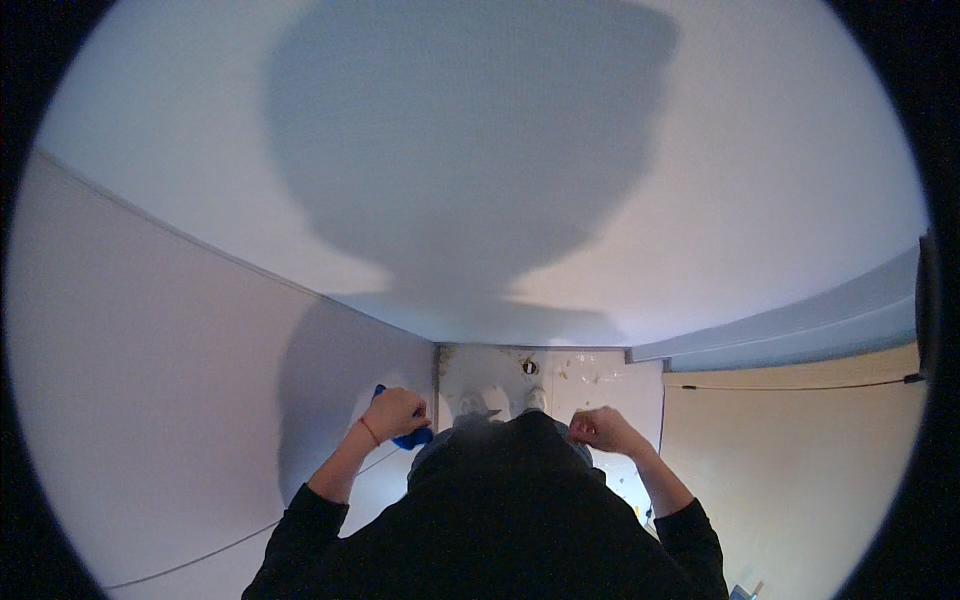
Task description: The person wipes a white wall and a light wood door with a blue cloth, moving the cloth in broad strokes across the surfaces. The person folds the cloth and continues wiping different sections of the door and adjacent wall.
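A person in a black long-sleeved top [500, 520], its cuffs up the forearms, stood facing a broad, pale bluish-white wall [790, 150] on which a large, soft-edged grey shadow of head and shoulders fell. The left hand [398, 408], with a thin red band [369, 431] round its wrist, was curled around a bright blue object [413, 440], its fingers closed over the middle; one end showed above the hand and a wider part below, close to the person's left side and near the pale lilac-grey side wall [150, 350]. What kind of object it was could not be told. The right hand [608, 430] was near the person's right hip, its fingers bent inward; whether they pinched anything could not be told. Between the hands, white shoes [537, 400] stood on a glossy white floor [590, 385] marked with yellowish-brown specks, just short of a small, round, dark-rimmed fitting [530, 368] with a pale centre. To the right, a thin dark cord [800, 386] ran across a smooth beige panel [790, 460].
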Demonstrator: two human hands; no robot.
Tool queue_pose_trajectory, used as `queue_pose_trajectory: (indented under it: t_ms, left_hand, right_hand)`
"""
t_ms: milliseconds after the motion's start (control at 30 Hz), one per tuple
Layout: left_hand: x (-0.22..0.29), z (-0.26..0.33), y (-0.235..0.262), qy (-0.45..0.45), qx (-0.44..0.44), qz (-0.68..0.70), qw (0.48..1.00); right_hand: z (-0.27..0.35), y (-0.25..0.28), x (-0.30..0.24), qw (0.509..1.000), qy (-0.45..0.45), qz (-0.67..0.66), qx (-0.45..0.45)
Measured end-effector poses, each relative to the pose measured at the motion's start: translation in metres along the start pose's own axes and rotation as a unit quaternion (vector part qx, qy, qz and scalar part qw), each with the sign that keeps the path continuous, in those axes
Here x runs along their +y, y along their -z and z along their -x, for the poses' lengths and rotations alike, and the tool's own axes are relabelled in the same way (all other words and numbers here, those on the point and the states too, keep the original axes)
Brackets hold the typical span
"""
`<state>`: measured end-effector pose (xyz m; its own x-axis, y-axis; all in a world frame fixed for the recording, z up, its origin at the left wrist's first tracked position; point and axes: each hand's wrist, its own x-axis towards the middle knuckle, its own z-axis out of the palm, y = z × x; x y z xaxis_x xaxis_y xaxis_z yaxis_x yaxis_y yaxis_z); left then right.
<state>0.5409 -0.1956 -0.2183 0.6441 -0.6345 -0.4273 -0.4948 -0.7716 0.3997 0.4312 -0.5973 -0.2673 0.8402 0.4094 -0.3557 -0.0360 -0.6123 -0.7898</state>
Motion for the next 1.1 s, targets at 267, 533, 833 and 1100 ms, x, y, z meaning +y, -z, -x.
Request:
queue_pose_trajectory:
  t_ms: [267,533,833,1100]
  left_hand:
    - [0.045,-0.009,0.064,0.018,0.129,0.499,0.857]
    - [0.130,-0.048,0.118,-0.198,0.391,0.456,0.775]
    - [0.091,-0.044,0.132,-0.154,0.147,0.404,0.889]
    - [0.133,-0.079,0.112,-0.241,0.212,0.435,0.841]
  right_hand:
    - [-0.041,0.041,-0.082,0.959,0.173,-0.115,0.191]
    - [-0.081,0.074,-0.202,0.905,0.272,0.017,0.326]
    - [-0.065,0.121,-0.195,0.813,0.315,-0.156,0.464]
    - [-0.040,0.129,-0.200,0.808,0.341,-0.327,0.352]
